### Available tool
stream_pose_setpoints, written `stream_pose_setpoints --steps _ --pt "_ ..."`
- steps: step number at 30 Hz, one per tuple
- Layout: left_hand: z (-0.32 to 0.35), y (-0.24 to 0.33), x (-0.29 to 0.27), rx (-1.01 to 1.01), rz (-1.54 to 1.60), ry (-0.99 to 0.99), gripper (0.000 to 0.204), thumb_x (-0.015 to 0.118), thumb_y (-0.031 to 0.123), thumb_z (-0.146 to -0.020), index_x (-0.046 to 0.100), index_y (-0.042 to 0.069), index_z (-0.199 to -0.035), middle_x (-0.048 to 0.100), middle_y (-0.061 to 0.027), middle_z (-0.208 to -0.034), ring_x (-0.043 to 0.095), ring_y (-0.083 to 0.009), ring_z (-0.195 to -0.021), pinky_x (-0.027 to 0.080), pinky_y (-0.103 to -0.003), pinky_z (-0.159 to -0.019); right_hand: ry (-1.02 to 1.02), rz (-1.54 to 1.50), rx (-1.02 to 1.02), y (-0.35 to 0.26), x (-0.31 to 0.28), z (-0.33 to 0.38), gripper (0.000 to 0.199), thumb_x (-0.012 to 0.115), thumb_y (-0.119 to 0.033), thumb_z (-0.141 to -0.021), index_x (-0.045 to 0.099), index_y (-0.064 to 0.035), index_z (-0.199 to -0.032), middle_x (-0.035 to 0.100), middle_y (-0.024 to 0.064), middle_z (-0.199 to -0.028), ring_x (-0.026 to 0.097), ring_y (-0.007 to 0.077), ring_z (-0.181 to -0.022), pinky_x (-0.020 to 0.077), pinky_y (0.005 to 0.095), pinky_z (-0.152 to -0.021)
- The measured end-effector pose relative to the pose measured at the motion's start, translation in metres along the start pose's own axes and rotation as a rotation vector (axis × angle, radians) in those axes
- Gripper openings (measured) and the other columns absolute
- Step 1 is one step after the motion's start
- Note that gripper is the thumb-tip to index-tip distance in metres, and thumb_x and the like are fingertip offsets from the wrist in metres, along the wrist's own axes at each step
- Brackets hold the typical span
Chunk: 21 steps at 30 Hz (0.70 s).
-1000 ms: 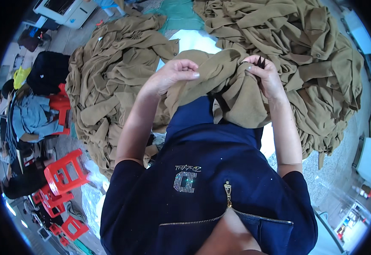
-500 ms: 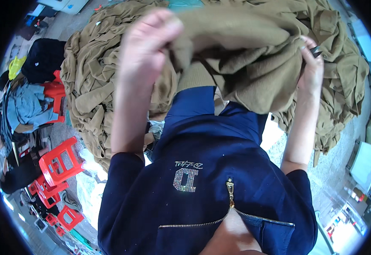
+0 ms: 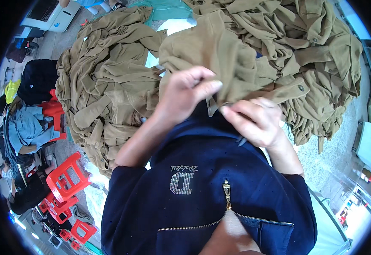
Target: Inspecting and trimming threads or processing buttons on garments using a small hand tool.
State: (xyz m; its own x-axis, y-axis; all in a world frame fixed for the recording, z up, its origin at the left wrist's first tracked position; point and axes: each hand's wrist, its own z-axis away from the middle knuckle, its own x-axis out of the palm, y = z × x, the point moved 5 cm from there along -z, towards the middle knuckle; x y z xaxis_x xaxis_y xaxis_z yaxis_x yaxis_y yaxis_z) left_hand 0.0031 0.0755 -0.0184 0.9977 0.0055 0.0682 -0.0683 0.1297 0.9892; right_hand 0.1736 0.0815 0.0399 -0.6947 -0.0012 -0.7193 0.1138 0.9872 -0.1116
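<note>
A brown knit cardigan (image 3: pixel 206 49) is spread over my lap and the near side of the pile, partly blurred by motion. My left hand (image 3: pixel 181 93) is closed, thumb and fingers pinched at its near edge. Close by on the right, my right hand (image 3: pixel 257 121) is closed on the cloth, fingertips pinching the edge. A small dark pointed tool (image 3: pixel 242 141) sticks out below the right palm; its kind is hidden. Between the hands hangs a small pale strip (image 3: pixel 211 106). A band with a dark button (image 3: pixel 300 88) lies beyond my right hand.
Heaps of similar brown knitwear lie at the left (image 3: pixel 104 72) and right (image 3: pixel 321 55). Red plastic stools (image 3: pixel 68 176) stand at the left, near a grey-blue pile of clothes (image 3: pixel 32 127). Clear plastic sheeting (image 3: pixel 95 191) lies on the floor.
Both hands have come down and closer together, toward my lap. The cardigan, held up and stretched between them before, now lies lower with its edge gathered at my fingers.
</note>
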Motion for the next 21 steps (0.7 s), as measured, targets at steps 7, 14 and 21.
stream_pose_setpoints --steps 7,14,21 --pt "0.01 -0.008 0.004 0.102 -0.089 -0.019 0.018 0.055 0.014 -0.096 0.062 -0.003 -0.097 0.061 -0.0002 -0.08 0.054 -0.0072 -0.073 0.045 -0.024 -0.066 0.071 -0.11 0.207 0.015 0.026 0.005 0.028 0.07 -0.003 -0.063 0.067 -0.0023 -0.091 0.058 0.0064 -0.081 0.062 0.018 -0.063 0.0502 0.0289 -0.051" --pt "0.017 -0.018 -0.002 0.06 -0.21 0.063 0.022 0.065 0.015 -0.088 0.062 -0.004 -0.1 0.063 -0.0097 -0.087 0.059 -0.0134 -0.079 0.047 -0.028 -0.069 0.095 -0.167 0.214 0.014 0.048 0.015 0.033 0.069 -0.002 -0.059 0.065 0.0003 -0.092 0.06 0.0088 -0.083 0.063 0.0206 -0.066 0.0515 0.0303 -0.052" --pt "0.024 -0.011 0.002 0.387 -0.404 -0.097 0.022 0.072 0.005 -0.078 0.061 -0.002 -0.096 0.061 -0.0118 -0.091 0.063 -0.0256 -0.083 0.05 -0.033 -0.072 0.02 -0.332 0.341 0.013 0.06 0.025 0.033 0.069 0.006 -0.061 0.058 -0.0033 -0.091 0.058 0.0091 -0.09 0.064 0.0231 -0.071 0.0514 0.0309 -0.054"
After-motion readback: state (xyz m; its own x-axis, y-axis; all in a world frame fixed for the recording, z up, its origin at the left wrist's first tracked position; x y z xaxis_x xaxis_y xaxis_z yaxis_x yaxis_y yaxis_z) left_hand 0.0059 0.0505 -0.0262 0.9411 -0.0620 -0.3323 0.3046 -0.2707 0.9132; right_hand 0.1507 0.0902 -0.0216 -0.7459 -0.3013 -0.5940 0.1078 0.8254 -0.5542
